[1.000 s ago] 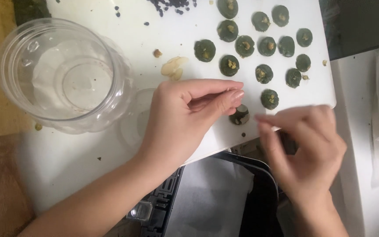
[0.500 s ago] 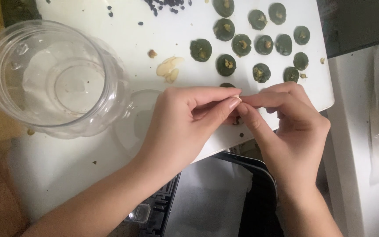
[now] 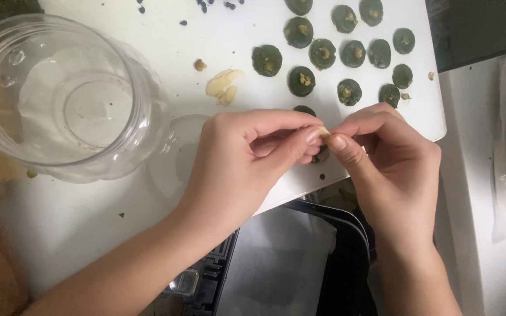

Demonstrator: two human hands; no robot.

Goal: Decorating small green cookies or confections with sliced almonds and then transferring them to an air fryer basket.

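Both hands are meeting at the centre of the frame, just over the lower edge of a white board (image 3: pixel 165 52) that is lying on the counter. The left hand (image 3: pixel 247 155) is coming in from the lower left, the right hand (image 3: pixel 390 158) from the lower right, and the 2 are pinching a small pale sliver (image 3: pixel 325 132) between them — thumb and forefinger of each hand are closing on it, so each grip is shut on that same piece. It looks like a thin nut slice, though it is too small to say for sure.

Directly under the fingertips a dark green disc (image 3: pixel 322 154) is sitting on the board, mostly hidden by the hands. More dark green discs (image 3: pixel 323 54) are lying in loose rows across the upper right of the board, several with a pale crumb pressed into the middle. A few pale flakes (image 3: pixel 224 85) are resting on the board at upper centre, and small dark bits (image 3: pixel 206 6) are scattered along the top edge.

At the upper left a large clear plastic jar (image 3: pixel 60 96) is standing open beside the left wrist — nothing can be seen inside it. At the bottom centre, below the hands, a black tray (image 3: pixel 346 257) lined with white paper (image 3: pixel 276 263) is waiting.
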